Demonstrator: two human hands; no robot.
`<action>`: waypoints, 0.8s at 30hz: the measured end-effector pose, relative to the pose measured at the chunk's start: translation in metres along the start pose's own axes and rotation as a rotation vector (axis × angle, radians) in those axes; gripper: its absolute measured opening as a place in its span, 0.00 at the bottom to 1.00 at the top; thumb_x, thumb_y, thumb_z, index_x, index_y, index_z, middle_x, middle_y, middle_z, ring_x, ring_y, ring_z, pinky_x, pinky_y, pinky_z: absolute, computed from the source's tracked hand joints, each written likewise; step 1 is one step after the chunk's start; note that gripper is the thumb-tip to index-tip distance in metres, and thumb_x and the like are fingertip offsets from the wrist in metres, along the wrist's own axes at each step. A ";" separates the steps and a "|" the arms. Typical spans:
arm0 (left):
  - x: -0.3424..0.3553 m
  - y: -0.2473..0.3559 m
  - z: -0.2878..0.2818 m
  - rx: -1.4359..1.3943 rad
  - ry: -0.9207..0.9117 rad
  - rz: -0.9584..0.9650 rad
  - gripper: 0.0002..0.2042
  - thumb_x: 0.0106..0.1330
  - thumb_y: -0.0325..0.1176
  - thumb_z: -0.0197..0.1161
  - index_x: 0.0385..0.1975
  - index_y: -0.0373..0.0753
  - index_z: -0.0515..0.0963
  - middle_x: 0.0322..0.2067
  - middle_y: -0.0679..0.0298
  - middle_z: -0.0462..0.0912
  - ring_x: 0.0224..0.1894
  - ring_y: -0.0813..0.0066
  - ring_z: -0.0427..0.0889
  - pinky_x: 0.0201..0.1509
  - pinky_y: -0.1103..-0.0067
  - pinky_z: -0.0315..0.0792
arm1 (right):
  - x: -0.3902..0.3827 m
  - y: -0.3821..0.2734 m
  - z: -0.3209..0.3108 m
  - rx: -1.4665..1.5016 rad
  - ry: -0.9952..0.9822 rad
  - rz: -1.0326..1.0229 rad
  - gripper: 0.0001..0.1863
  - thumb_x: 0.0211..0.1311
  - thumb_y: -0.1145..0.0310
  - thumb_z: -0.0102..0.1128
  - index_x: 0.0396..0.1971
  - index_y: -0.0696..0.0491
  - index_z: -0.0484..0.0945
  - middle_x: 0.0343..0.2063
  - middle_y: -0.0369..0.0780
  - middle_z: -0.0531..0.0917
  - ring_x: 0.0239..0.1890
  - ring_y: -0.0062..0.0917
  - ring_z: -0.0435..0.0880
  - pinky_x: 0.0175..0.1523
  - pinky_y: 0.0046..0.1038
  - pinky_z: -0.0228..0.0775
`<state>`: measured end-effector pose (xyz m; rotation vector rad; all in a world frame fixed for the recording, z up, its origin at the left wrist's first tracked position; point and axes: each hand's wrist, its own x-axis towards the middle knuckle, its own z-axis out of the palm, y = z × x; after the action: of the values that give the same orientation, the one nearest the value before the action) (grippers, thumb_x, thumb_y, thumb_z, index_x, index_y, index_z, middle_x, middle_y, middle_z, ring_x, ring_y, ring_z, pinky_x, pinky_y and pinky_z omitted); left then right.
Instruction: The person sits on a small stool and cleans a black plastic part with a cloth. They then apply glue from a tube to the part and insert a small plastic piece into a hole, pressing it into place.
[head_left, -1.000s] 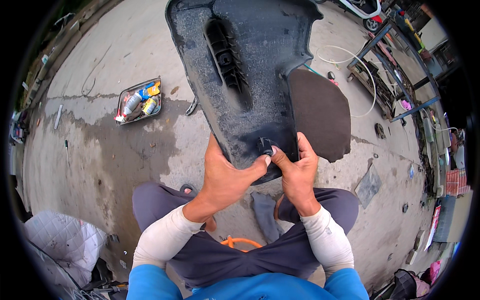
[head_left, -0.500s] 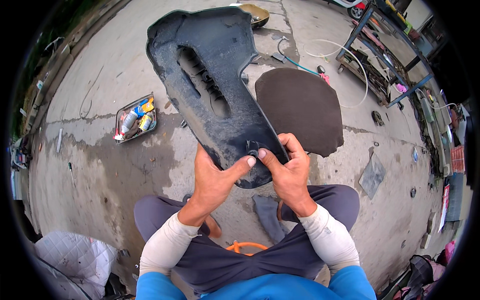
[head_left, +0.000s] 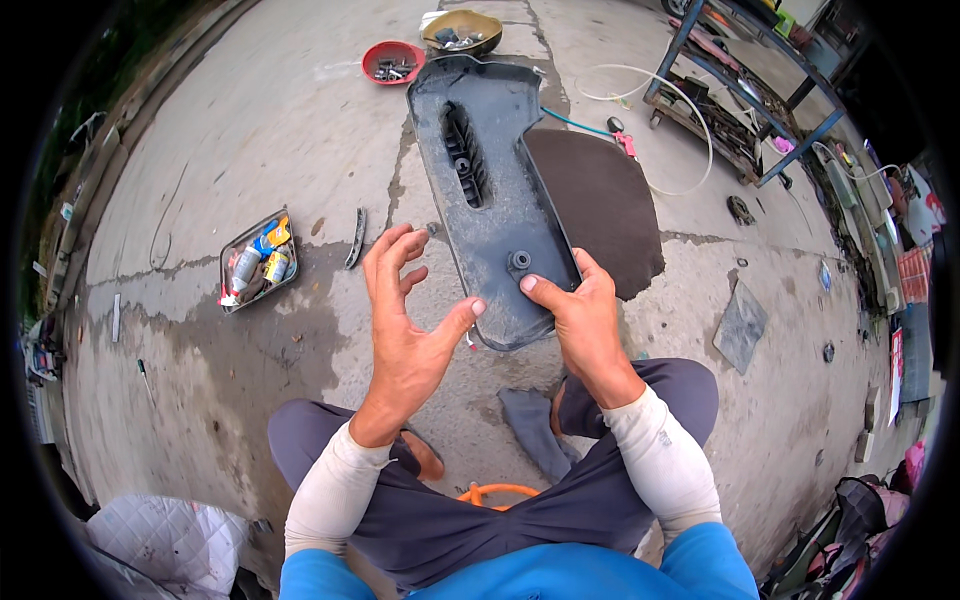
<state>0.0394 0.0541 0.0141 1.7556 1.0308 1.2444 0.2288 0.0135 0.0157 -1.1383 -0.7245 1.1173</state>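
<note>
Out on the concrete floor (head_left: 320, 130) from where I stand, a shallow tray (head_left: 262, 296) of bottles and tubes lies well off to the left, with a dark curved strip (head_left: 356, 238) nearer in. Past the far end of the black plastic cover (head_left: 500, 225) sit a red bowl (head_left: 390, 47) and a tan bowl (head_left: 475, 20), both with small parts inside. A brown mat (head_left: 605, 210) lies to the right, a pale hose (head_left: 708, 150) looping behind it near a blue metal frame (head_left: 800, 150). The cover blocks the mat's left side, and the lap hides most of an orange thing (head_left: 500, 490) I can't identify. The bowls' small parts are too tiny to make out. The cover is in front of the person, above the knees, its long slot toward the far end. The right hand (head_left: 590, 320) grips its near right side, thumb on the face beside a round boss (head_left: 518, 261), other fingers partly hidden behind. The left hand (head_left: 410, 325) is spread wide, holding nothing; whether its thumb touches the cover's edge, I can't tell.
</note>
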 end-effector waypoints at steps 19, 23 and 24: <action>0.068 0.012 0.070 0.579 -0.338 0.665 0.22 0.58 0.31 0.73 0.54 0.42 0.80 0.42 0.64 0.81 0.46 0.61 0.76 0.49 0.67 0.68 | 0.043 0.004 -0.080 -0.516 0.139 -0.288 0.14 0.52 0.76 0.62 0.41 0.61 0.77 0.22 0.40 0.81 0.23 0.21 0.77 0.31 0.30 0.68; 0.065 0.007 0.097 0.540 -0.356 0.710 0.19 0.60 0.32 0.72 0.52 0.41 0.81 0.40 0.65 0.81 0.45 0.63 0.76 0.48 0.68 0.68 | 0.058 0.007 -0.108 -0.664 0.117 -0.227 0.15 0.52 0.75 0.63 0.42 0.61 0.78 0.18 0.42 0.78 0.22 0.26 0.77 0.31 0.34 0.68; 0.064 0.004 0.106 0.534 -0.340 0.734 0.17 0.60 0.32 0.72 0.50 0.41 0.82 0.38 0.65 0.80 0.44 0.63 0.76 0.47 0.68 0.68 | 0.059 0.009 -0.115 -0.675 0.123 -0.239 0.15 0.52 0.75 0.62 0.42 0.61 0.78 0.18 0.42 0.78 0.22 0.26 0.77 0.31 0.35 0.68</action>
<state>0.1557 0.0987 0.0138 2.8117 0.5438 1.0516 0.3481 0.0319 -0.0318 -1.6139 -1.1522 0.5979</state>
